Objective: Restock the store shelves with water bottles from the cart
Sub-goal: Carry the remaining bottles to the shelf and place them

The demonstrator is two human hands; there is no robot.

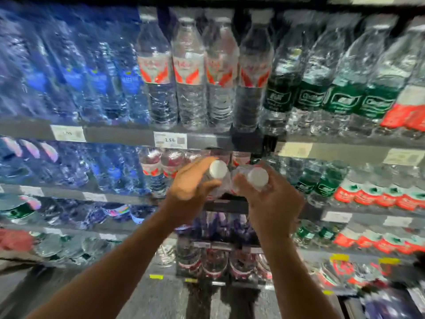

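A shop: tiered shelves [128, 134] packed with rows of bottled water [188, 72], with price tags [170, 139] clipped along the shelf edges

White caps [218, 169], red-and-white labels [189, 69], dark green labels [310, 97], blue-tinted bottles [76, 74], grey shelf edge [119, 134]

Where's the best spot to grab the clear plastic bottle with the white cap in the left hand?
Probably the shoulder just behind the white cap, from the left side, as the left hand grips the clear plastic bottle now. It lies cap toward the camera, and the right hand's bottle sits close on its right.
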